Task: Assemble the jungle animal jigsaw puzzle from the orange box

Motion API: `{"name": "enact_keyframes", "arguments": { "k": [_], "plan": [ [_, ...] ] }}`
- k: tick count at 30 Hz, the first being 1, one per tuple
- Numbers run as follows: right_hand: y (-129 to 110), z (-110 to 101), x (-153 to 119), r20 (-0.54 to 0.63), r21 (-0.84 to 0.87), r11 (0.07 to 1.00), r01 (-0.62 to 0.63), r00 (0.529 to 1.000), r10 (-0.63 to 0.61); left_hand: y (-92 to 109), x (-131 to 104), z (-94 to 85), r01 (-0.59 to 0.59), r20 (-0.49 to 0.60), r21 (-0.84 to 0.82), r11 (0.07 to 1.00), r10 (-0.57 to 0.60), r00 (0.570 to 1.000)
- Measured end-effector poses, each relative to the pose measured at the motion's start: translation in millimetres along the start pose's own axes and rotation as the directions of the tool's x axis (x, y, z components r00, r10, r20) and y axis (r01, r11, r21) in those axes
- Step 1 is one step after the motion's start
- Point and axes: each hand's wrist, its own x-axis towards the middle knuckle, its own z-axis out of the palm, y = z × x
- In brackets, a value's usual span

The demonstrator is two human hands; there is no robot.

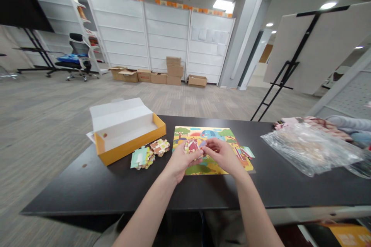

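My left hand (182,159) is closed round a small stack of puzzle pieces (192,146), the top one dark red and white. Close beside it, my right hand (219,153) pinches a small lilac puzzle piece (202,144) at the stack's edge. Both hands are over a colourful animal picture board (199,169) lying flat on the black table; they hide its middle. A few puzzle pieces (247,152) rest at the board's right edge. To the left lie a green and yellow pile of pieces (142,157) and a brown and cream pile (160,147).
A yellow box (133,146) with a white inside stands open at the table's left. On the right, clear plastic bags (310,148) lie in front of folded cloth (321,125). The black table (116,193) ends just before my body.
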Motion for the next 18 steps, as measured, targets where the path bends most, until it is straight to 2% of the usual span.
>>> {"name": "enact_keyframes", "arguments": {
  "k": [2, 6, 9, 12, 14, 15, 18],
  "plan": [
    [5, -2, 2, -0.074, 0.005, 0.999, -0.033, 0.997, 0.034, -1, 2, 1.4, 0.001, -0.017, -0.039, 0.999, -0.001, 1.000],
    [20, -22, 2, -0.239, -0.066, 0.989, -0.130, 0.965, 0.111, 1, 6, 1.8, 0.030, -0.069, -0.156, 0.987, -0.041, 0.997],
    [28, -34, -2, -0.234, -0.234, 0.945, -0.228, 0.957, 0.173, 2, 6, -0.9, 0.013, -0.047, -0.179, 0.984, -0.022, 0.999],
    [30, -37, -5, -0.270, -0.467, 0.832, -0.301, 0.944, 0.190, 1, 4, -4.2, 0.001, 0.000, -0.145, 0.989, -0.001, 1.000],
    [29, -34, -5, -0.320, -0.539, 0.789, -0.295, 0.938, 0.132, 0, 3, -5.1, -0.005, -0.007, -0.100, 0.995, 0.004, 1.000],
    [27, -31, -4, -0.323, -0.531, 0.804, -0.267, 0.941, 0.099, -1, 2, -4.9, -0.009, -0.015, -0.070, 0.998, 0.008, 1.000],
    [18, -19, -1, -0.218, -0.336, 0.936, -0.105, 0.975, 0.032, -2, 0, -3.0, -0.020, -0.016, 0.026, 0.999, 0.021, 1.000]
  ]
}}
